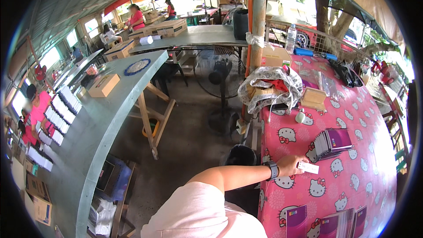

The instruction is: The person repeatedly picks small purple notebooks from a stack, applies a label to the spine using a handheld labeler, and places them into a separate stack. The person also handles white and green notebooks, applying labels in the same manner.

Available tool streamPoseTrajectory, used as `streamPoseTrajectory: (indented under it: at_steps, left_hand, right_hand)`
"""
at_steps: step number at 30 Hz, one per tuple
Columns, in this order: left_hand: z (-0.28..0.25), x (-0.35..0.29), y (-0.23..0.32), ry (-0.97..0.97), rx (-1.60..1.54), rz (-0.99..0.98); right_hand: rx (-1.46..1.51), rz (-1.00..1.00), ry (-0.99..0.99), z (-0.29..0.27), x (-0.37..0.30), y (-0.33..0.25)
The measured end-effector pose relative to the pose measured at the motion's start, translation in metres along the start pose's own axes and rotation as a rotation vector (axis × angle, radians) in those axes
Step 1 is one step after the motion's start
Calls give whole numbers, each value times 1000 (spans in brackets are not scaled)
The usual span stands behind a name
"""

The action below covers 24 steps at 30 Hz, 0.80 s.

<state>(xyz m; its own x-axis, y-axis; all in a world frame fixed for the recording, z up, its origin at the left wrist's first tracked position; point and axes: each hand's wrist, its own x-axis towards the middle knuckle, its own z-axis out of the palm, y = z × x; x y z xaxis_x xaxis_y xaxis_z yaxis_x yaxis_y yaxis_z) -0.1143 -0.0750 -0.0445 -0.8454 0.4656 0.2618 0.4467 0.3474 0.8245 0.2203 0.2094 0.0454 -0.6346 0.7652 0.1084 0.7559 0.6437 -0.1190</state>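
The person reaches one arm across the near left edge of the worktop (374, 180), which carries a pink cloth with cartoon cats. From this view it is not sure which arm it is; it looks like the left hand (288, 165), with a dark watch (273, 170) on the wrist. The fingers are closed together on one end of a small white card (308, 167), which lies flat on the cloth just beside the hand. The other hand is not in the picture.

The card seems very light and thin, probably a little stiff like paper board, so it can bend or slide easily on the cloth. A pinch at a short edge, thumb above and finger below, looks like the best place to take it.

Further in, a fanned stack of purple booklets (332, 143) lies on the worktop, and more booklets (326, 222) are at the near edge. Toward the far left corner, a patterned cloth bag (269, 86) stands open; its contents are mostly hidden. Beside it sits a small cardboard box (313, 97), closed.
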Motion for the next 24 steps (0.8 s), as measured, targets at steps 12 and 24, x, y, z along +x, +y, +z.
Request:
streamPoseTrajectory:
  at_steps: [12, 24]
  left_hand:
    - [0, -2, 2, -25, -41, -4]
    - [-115, 47, 111, 829, -546, 435]
  right_hand:
    - [8, 7, 14, -7, -9, 6]
    - [9, 347, 24, 9, -32, 57]
